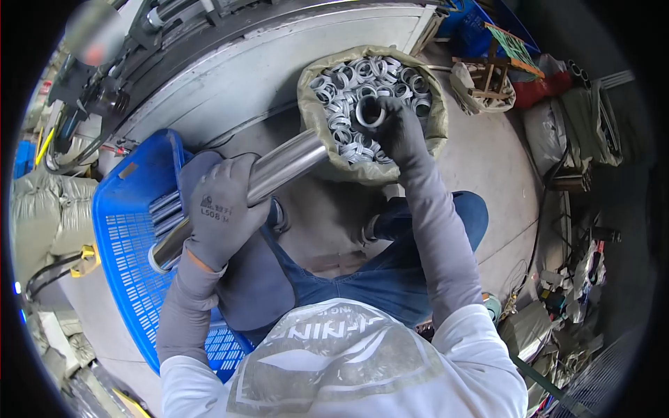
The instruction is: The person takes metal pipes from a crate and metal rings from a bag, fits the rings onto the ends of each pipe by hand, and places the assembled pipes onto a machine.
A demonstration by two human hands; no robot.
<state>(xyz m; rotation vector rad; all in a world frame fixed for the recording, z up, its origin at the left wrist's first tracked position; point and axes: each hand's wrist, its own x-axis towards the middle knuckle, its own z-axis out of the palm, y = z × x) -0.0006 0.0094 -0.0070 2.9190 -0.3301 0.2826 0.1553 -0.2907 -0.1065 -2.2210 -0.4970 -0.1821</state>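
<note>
My left hand [226, 205], in a grey glove, is wrapped round a shiny metal tube [289, 164]. The tube slants from the lower left, where a pale ring [155, 259] sits round its end, up toward the sack. My right hand [401, 125], also gloved, grips a white ring [370, 111] over the sack, a little beyond the tube's upper end and apart from it. Many similar rings [341, 104] fill the open woven sack [437, 132].
A blue plastic basket [125, 279] with several metal tubes [166, 212] stands at the left. Behind the sack runs a pale machine panel [230, 66]. A wooden stool [491, 80] and bundled sacks [547, 136] are at the right.
</note>
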